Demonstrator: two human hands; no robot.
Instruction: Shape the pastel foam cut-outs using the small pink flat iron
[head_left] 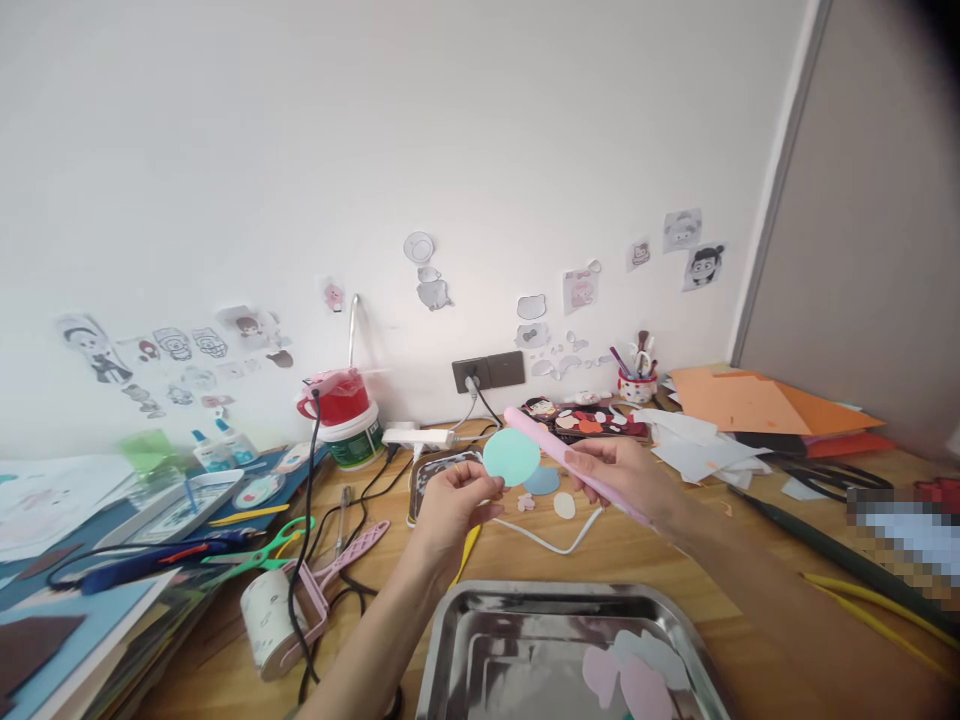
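A mint-green round piece (511,457) is pinched at its lower edge by my left hand (452,510). My right hand (615,475) is closed around a long pink stick (546,437), whose rounded end passes over the right edge of the mint piece. Whether the two touch is unclear. Beneath and behind my hands, a blue piece (541,481), a cream oval (565,505) and a small pink piece (526,503) lie on the wooden table (637,555). Nearer to me, a metal tray (555,592) holds pink and pale grey cut pieces (645,675).
Left are a lint roller (274,625), green scissors (262,558), black cables, glue bottles (211,450) and a red cup on a bucket (352,440). Orange sheets (742,400), white scraps (694,445) and a pen cup (637,385) stand right. Wall sockets (489,372) are behind.
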